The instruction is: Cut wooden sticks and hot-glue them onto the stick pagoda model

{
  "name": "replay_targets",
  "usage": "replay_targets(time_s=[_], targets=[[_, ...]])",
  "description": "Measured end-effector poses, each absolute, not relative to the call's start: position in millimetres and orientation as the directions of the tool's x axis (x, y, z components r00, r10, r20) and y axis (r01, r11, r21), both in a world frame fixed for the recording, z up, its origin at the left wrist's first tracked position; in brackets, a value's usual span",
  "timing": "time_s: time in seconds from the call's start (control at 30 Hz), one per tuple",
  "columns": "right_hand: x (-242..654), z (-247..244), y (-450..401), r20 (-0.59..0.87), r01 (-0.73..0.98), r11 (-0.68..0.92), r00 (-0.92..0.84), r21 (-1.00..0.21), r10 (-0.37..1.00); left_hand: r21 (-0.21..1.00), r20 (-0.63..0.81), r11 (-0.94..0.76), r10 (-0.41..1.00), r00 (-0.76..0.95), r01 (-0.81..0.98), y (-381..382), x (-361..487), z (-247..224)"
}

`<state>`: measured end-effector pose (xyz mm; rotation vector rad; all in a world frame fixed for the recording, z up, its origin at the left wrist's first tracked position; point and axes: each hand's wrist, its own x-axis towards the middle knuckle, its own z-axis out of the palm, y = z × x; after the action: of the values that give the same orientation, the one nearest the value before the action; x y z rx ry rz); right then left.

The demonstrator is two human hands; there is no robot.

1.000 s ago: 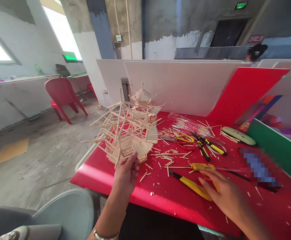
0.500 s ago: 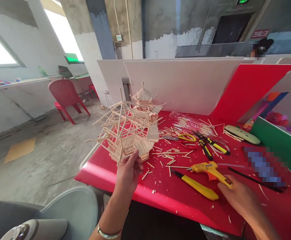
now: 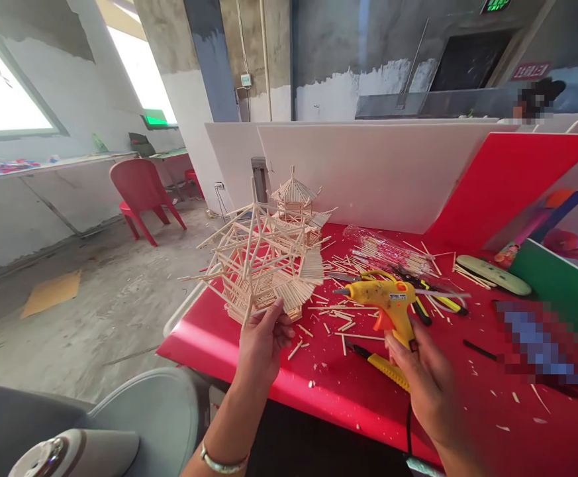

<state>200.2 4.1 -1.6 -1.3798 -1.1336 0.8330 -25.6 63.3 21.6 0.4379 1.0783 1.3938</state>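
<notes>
The left hand (image 3: 265, 334) has thumb and fingertips pinched on the low front of the model (image 3: 289, 289); the right hand (image 3: 425, 371) wraps the handle of the glue gun (image 3: 383, 295), though I can't tell if the trigger (image 3: 383, 321) is squeezed. The model is by the left edge of the desk (image 3: 298, 371), a tower (image 3: 294, 192) behind it. The gun's nozzle (image 3: 341, 291) points its way, apart from it. Nearer the front edge lies the knife (image 3: 388, 372). With such thin sticks, I'd judge a gentle pinch best, nozzle steady and clear of the left thumb, cord (image 3: 408, 424) free of the knife.
</notes>
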Motion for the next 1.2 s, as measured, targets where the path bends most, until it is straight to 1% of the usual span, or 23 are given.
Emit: replay_targets(time_s=[0.07,0.17,0.53,0.8,0.93,1.0,1.07,1.13,1.2], targets=[[190.8,2.9,6.1,0.112,0.097,0.087,0.302,-0.992,0.947,0.791,-0.352,0.203,0.922,-0.158,-0.578,62.9,-26.3,21.2],[181.5,7.2,9.1,0.104,0.047,0.094,0.306,-0.994,0.946,0.776,-0.358,0.203,0.921,-0.153,-0.597,62.9,-26.7,20.8],[184.1,1.1,8.6,0.096,0.029,0.092,0.216,-0.995,0.972,0.754,-0.368,0.203,0.918,-0.145,-0.625,64.7,-26.9,21.2],[180.3,-1.7,8.1,0.101,0.055,0.092,0.198,-0.994,0.975,0.756,-0.382,0.219,0.913,-0.145,-0.618,64.4,-25.8,24.4],[188.7,-0.8,9.6,0.105,0.069,0.091,0.234,-0.993,0.967,0.778,-0.373,0.216,0.914,-0.158,-0.591,63.4,-27.6,24.6],[204.5,-6.0,11.7,0.117,0.098,0.093,0.289,-0.991,0.950,0.796,-0.350,0.195,0.921,-0.173,-0.573,58.3,-28.9,22.6],[228.8,-18.1,13.6,0.125,0.175,0.064,0.365,-0.982,0.923,0.819,-0.315,0.168,0.931,-0.186,-0.548,49.5,-28.8,18.0],[258.1,-36.2,14.0,0.113,0.312,-0.033,0.438,-0.949,0.892,0.841,-0.294,0.169,0.940,-0.173,-0.514,38.6,-25.3,11.3],[286.5,-55.7,12.4,0.091,0.466,-0.178,0.498,-0.866,0.862,0.850,-0.285,0.198,0.952,-0.110,-0.489,28.4,-17.3,4.2]])
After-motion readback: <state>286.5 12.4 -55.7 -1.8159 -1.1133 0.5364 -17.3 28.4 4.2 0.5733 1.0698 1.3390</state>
